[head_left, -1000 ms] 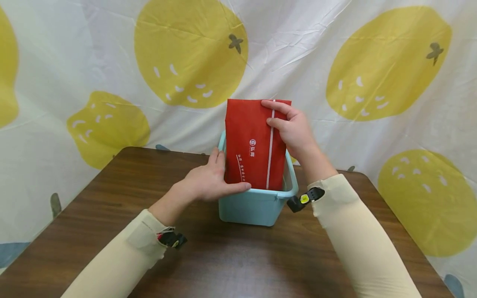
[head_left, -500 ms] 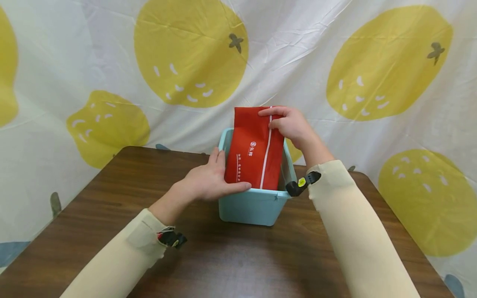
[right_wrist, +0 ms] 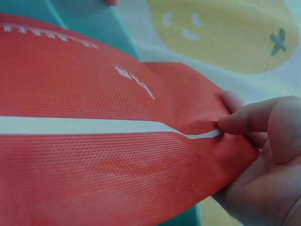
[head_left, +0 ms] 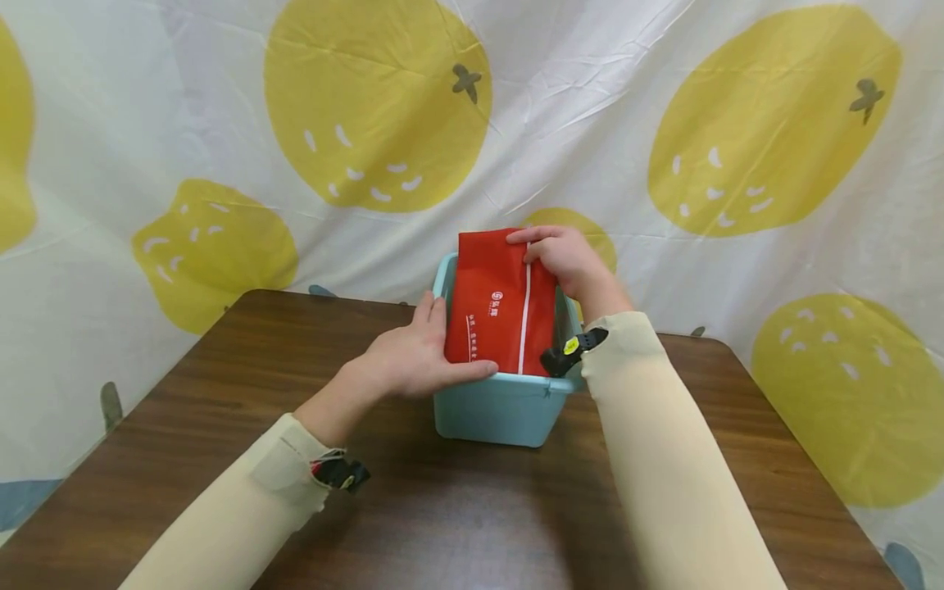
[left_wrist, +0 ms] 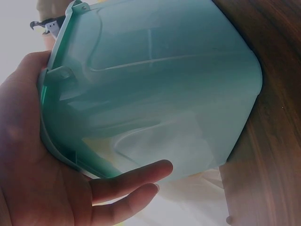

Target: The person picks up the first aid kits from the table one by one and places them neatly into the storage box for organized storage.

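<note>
A red fabric bag (head_left: 490, 319) with a white stripe and white print stands upright in a light blue plastic bin (head_left: 497, 414), its upper part rising above the rim. My right hand (head_left: 564, 258) pinches the bag near its top right edge; the right wrist view shows the fabric (right_wrist: 188, 108) creasing under the fingers. At the bin's near left corner rests my left hand (head_left: 413, 356), thumb lying along the front rim. In the left wrist view its straight fingers (left_wrist: 136, 181) reach along the outside of the bin wall. The bag's lower part is hidden inside the bin.
The bin stands on a dark brown wooden table (head_left: 221, 393), toward its back edge. Close behind the table hangs a white curtain (head_left: 560, 106) printed with yellow lemons. Both wrists carry small black cameras on straps.
My right hand has lowered the red bag deeper into the bin and shifted slightly left with it. The left hand has stayed in place on the bin.
</note>
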Action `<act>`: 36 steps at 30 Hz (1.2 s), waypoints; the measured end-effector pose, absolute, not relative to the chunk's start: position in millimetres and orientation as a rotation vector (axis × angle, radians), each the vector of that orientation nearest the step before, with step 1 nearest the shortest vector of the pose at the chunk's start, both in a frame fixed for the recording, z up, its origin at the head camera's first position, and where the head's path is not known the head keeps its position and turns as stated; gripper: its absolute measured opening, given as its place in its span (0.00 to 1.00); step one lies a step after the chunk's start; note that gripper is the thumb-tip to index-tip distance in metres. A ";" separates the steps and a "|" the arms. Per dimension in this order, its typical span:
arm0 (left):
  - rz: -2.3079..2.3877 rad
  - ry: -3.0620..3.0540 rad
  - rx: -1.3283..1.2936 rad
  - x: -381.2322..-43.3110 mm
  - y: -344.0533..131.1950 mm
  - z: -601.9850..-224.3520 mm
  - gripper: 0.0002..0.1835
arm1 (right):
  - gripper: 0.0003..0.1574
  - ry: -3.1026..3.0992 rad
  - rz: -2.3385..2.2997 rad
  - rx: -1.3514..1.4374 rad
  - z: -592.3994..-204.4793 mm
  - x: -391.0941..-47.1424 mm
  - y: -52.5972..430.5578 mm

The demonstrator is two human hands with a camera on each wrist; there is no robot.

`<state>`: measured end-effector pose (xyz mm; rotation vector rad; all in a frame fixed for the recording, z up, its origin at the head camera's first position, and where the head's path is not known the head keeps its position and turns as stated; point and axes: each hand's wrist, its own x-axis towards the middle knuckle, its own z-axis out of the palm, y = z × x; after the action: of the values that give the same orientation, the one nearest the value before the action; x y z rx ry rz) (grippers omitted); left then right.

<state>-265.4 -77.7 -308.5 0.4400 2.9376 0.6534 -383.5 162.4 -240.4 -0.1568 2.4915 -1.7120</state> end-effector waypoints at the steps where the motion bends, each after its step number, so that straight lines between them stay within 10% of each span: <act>1: 0.656 2.938 0.441 -265.3 -77.7 -308.4 0.71 | 0.27 2.479 -1.701 -0.142 -243.3 -384.3 162.5; 36: 0.665 2.927 0.432 -264.3 -78.5 -308.1 0.72 | 0.27 2.956 -0.917 -0.383 -260.6 -396.3 163.5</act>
<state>-264.3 -78.5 -308.1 0.4319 2.9275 0.6648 -396.3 163.5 -260.6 -0.3832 2.9556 -0.9167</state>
